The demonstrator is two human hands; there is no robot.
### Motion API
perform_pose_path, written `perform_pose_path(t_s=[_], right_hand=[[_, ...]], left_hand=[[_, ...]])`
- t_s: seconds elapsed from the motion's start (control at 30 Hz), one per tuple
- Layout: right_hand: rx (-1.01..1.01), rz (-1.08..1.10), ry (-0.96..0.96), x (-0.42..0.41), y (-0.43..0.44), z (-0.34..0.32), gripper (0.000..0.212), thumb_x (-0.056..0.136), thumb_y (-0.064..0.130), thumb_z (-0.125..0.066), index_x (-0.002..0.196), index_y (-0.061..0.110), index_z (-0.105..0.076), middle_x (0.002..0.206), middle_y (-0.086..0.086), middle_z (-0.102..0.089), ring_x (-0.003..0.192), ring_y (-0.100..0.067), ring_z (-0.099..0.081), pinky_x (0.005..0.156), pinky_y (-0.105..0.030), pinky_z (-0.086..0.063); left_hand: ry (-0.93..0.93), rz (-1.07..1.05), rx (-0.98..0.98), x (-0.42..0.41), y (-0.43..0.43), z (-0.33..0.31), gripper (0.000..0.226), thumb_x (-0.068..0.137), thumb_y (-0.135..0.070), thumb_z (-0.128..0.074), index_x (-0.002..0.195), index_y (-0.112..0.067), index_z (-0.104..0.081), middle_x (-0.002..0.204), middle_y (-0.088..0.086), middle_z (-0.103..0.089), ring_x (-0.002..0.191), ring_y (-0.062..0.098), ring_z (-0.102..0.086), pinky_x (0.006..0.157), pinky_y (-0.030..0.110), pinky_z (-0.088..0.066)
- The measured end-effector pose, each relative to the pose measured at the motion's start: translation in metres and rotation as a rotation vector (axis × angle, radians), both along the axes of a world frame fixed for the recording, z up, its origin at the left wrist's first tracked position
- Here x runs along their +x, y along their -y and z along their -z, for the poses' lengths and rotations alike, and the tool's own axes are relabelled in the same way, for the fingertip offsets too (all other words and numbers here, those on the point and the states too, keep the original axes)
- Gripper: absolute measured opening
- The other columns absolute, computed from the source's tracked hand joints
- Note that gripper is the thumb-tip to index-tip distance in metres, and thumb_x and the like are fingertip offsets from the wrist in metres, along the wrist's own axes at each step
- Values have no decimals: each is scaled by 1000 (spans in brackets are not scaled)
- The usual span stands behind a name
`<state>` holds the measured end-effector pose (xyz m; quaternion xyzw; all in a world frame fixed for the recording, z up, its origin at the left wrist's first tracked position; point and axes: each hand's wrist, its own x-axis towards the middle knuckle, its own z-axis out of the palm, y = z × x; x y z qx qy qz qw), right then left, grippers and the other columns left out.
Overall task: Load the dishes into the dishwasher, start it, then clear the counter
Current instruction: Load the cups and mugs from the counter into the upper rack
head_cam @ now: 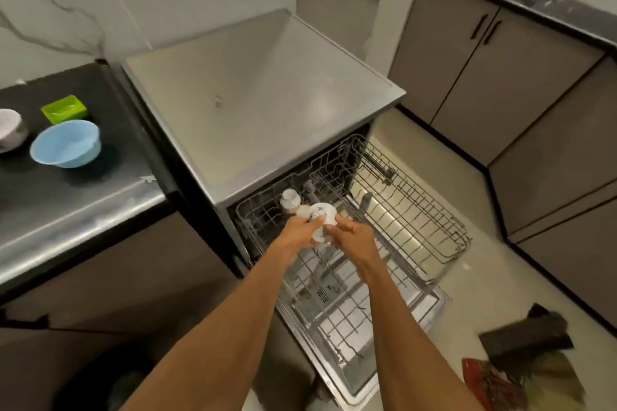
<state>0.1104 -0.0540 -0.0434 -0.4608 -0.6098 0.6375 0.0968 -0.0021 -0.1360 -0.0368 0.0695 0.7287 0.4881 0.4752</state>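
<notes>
Mid-load, over the left end of the pulled-out upper rack (417, 210). Holding a small white cup with blue markings (320, 212) between both hands: left hand (298, 232) wrapped round its near side, right hand (354, 237) pinching the far side with curled fingers. Neither grip slack, both closed on the china, probably to turn the cup mouth-down and steer it between the tines rather than let it drop. More white visible lower down between the palms; impossible to tell whether part of the same cup or a second one stacked under it. Held just beside a white piece (290, 198) already seated in that corner, apparently to keep the small items together. Below, lower rack (337, 310) drawn out over the open door. Waiting on the dark surface (83, 203) to the left: blue bowl (66, 143), green tub (65, 108) and white bowl (10, 130) at the frame's edge, near the dishwasher (260, 93) for short reaches. Loading judged early; starting and clearing not yet done.
</notes>
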Motion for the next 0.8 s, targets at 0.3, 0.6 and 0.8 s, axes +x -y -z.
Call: perform_pose_path(t_s=[0.3,0.6,0.8], right_hand=[[-38,83,166,11,-13,101,19,88,32,-72,96,15,-74,80,-15,-74,73,-24,-68,77,-57,-56],[-228,362,265,-11,-38,167,17,91,16,-69,85,1,-74,72,-16,-72,68,-28,-70,74,-47,-60],[-238,403,366,-20,-51,194,25,91,19,-69,69,8,-67,71,-16,-72,68,-31,-72,73,-48,-61]], left_hand=[[-36,113,-161,19,-34,102,25,92,-22,-64,111,-6,-63,104,12,-69,94,27,-68,85,43,-57],[-102,347,-253,2,-70,175,31,94,-13,-54,124,-11,-63,114,11,-67,105,27,-62,85,37,-51],[-69,416,-288,-7,-84,195,35,95,-10,-53,130,-11,-58,120,11,-64,110,26,-59,88,31,-48]])
